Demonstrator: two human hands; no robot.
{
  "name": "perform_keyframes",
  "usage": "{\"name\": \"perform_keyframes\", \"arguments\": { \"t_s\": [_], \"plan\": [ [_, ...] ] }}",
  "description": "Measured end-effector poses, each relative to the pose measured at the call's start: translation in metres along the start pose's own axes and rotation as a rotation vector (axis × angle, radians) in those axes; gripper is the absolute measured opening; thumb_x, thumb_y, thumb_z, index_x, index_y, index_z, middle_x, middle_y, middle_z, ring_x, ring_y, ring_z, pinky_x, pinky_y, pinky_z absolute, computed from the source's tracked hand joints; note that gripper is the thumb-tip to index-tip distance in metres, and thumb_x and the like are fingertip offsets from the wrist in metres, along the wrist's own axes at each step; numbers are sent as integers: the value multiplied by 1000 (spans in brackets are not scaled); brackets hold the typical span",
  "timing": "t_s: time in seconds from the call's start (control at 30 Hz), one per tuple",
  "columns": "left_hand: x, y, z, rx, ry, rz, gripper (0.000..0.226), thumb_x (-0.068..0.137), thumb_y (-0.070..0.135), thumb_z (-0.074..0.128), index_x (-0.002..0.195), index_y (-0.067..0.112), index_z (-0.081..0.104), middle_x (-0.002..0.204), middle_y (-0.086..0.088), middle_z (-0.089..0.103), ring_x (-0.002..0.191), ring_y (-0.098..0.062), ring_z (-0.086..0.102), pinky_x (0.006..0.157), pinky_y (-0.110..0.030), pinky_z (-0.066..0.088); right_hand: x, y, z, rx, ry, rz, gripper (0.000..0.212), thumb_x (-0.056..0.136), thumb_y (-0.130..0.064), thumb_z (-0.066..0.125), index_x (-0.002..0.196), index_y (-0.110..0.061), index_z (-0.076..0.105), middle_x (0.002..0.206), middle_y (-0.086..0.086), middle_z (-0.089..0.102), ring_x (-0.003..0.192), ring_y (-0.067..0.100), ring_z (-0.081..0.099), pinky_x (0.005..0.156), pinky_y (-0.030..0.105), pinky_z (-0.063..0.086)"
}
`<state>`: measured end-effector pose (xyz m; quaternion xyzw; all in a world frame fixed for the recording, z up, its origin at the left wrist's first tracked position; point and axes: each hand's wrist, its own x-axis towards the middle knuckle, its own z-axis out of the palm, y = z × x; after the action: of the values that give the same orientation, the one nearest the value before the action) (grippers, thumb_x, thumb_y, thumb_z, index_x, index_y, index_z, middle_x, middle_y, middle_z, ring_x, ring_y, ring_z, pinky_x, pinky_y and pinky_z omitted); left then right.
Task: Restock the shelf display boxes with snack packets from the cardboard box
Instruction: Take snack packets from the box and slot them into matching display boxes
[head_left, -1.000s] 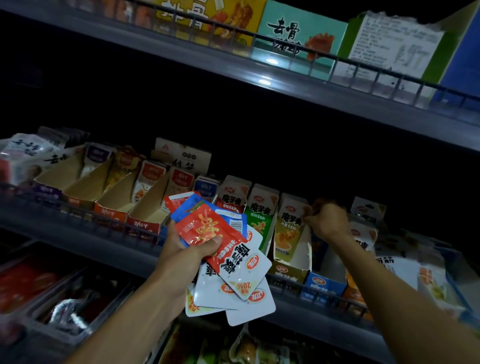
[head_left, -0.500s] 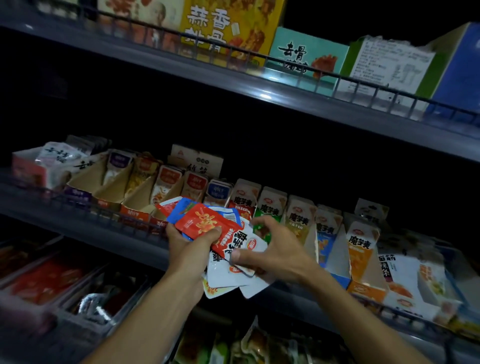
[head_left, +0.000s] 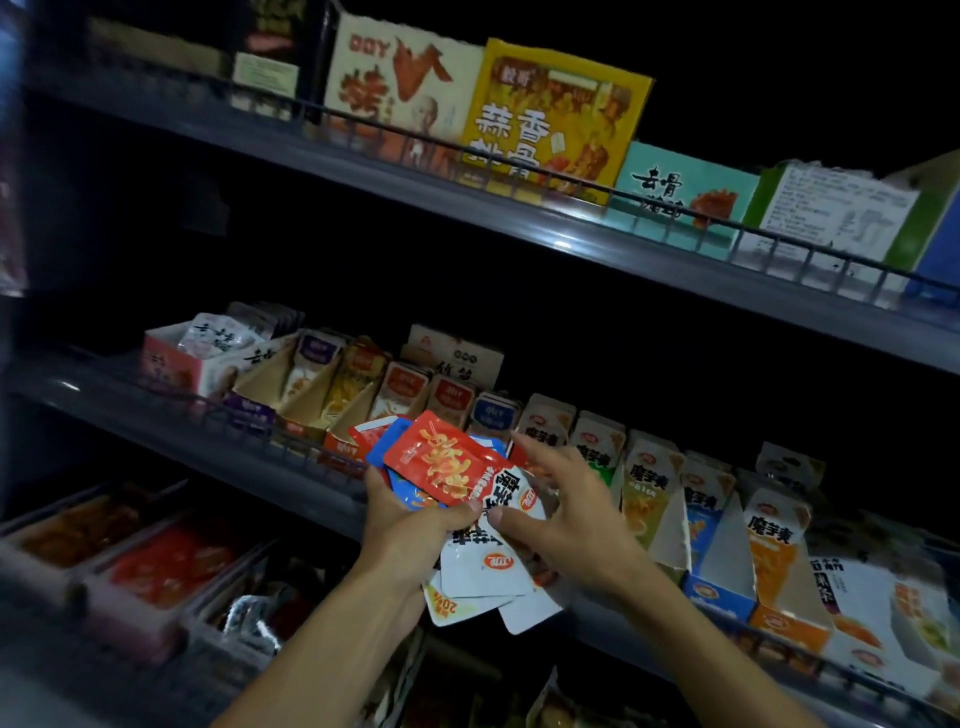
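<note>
My left hand (head_left: 410, 530) grips a fanned bunch of snack packets in front of the middle shelf. A red packet (head_left: 447, 462) lies on top, with blue ones behind it and white ones (head_left: 483, 571) hanging below. My right hand (head_left: 571, 519) is at the right side of the bunch. Its thumb and fingers pinch a white packet (head_left: 522, 496). Behind the hands, a row of open display boxes (head_left: 649, 499) holds upright packets in green, blue and orange. The cardboard box is not in view.
The middle shelf (head_left: 234, 447) has a low wire rail along its front. Further left stand brown-sided display boxes (head_left: 311, 384). Large snack cartons (head_left: 550, 119) line the upper shelf behind another rail. Trays of red packets (head_left: 166, 561) sit on the shelf below. The scene is dim.
My right hand drew back from the display boxes on the right and came to the bunch in my left hand, where it now pinches a white packet. The view shifted left and upward.
</note>
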<state>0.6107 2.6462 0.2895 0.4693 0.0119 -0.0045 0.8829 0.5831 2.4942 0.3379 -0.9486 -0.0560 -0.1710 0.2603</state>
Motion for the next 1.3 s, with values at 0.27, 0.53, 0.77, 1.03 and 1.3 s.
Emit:
{"name": "perform_keyframes", "arguments": {
  "t_s": [0.27,0.53,0.77,1.03,1.3],
  "plan": [
    [-3,22,-28,-7,-23,17,72,71,-17,77,122,23,46,104,-11,70,86,-32,72,67,-43,61,15,-29,-15,715,-2,392,34,75,3,76,106,3,60,83,16,75,71,29,73,64,41,61],
    [8,23,-50,24,28,-5,88,72,-12,79,139,25,37,108,-3,69,91,-24,71,78,-44,58,34,6,-41,554,267,174,19,94,-14,61,112,-7,63,93,6,68,75,18,61,61,29,46],
    [22,10,-47,-19,42,-13,74,73,-13,76,127,28,45,106,-6,73,89,-30,73,80,-58,57,71,51,-63,97,300,102,22,98,-16,56,117,-6,52,109,15,63,90,30,67,70,37,56],
    [38,3,-48,-46,45,26,69,73,-16,74,122,27,49,104,-6,73,90,-29,72,82,-54,57,131,80,-37,-266,196,145,47,94,-16,64,137,-7,49,125,16,60,104,34,63,85,51,56],
    [52,-1,-51,-48,52,40,68,73,-16,74,122,24,48,99,-6,74,79,-24,73,65,-39,57,154,92,0,-429,54,170,53,87,-16,72,135,-10,51,128,10,60,113,27,59,94,43,53]
  ]
}}
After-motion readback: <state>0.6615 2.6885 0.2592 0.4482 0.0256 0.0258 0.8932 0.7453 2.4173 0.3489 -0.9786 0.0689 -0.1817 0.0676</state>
